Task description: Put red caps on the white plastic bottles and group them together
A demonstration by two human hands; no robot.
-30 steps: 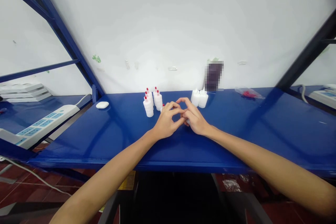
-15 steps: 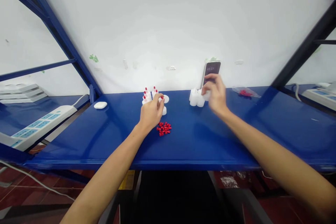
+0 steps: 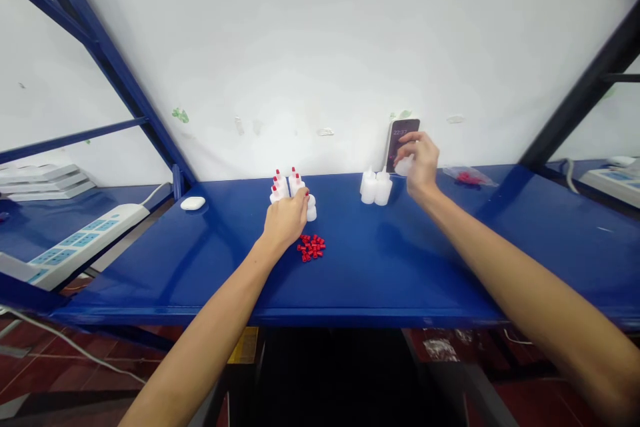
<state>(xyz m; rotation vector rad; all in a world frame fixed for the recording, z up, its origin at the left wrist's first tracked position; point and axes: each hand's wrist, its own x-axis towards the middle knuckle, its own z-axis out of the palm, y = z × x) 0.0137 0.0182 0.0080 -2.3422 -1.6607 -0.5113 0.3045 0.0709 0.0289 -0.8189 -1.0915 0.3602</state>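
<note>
My left hand [image 3: 286, 219] is closed beside a group of white squeeze bottles with red tip caps [image 3: 281, 184]. A red cap shows at its thumb and forefinger. White bottle bodies [image 3: 311, 211] show just right of the fingers; whether the pinched cap sits on one of them is hidden. In front of this hand lies a pile of loose red caps [image 3: 311, 248]. My right hand [image 3: 423, 161] is raised in front of the phone, its fingers around a blurred white bottle [image 3: 404, 167]. Left of it stand several white bottles without red caps [image 3: 375, 188].
A phone [image 3: 399, 137] leans against the wall. Behind my right hand lies a clear bag of red caps [image 3: 469, 177]. A small white case [image 3: 193, 203] rests at the blue table's [image 3: 210, 267] left end, near a power strip [image 3: 90, 240].
My right hand has risen and moved right, away from the uncapped bottles, carrying a white bottle. My left hand has shifted slightly down and left.
</note>
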